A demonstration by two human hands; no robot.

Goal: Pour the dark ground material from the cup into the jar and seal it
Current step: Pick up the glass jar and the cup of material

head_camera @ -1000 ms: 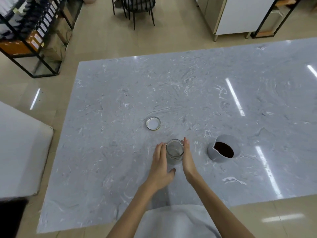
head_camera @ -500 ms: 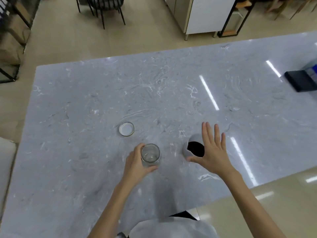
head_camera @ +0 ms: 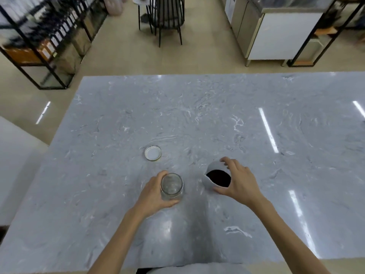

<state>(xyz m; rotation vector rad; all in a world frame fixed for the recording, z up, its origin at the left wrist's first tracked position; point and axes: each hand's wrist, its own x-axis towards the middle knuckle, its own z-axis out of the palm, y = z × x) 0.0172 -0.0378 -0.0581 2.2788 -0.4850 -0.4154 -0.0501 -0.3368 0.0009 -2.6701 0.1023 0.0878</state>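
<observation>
A clear glass jar stands open and empty on the grey marble table, near its front edge. My left hand wraps around the jar's left side. To the right sits a grey cup with a spout, filled with dark ground material. My right hand curls around the cup's right side, fingers on the far rim and thumb on the near wall. The jar's round lid lies upside down on the table behind the jar, apart from both hands.
A black wire chair and a metal cabinet stand on the floor beyond the table's far edge. Black shelving with goods is at the far left. A white surface lies left of the table.
My right hand left the jar, moved right and has closed around the cup. My left hand stays on the jar. The camera view swung sideways and back.
</observation>
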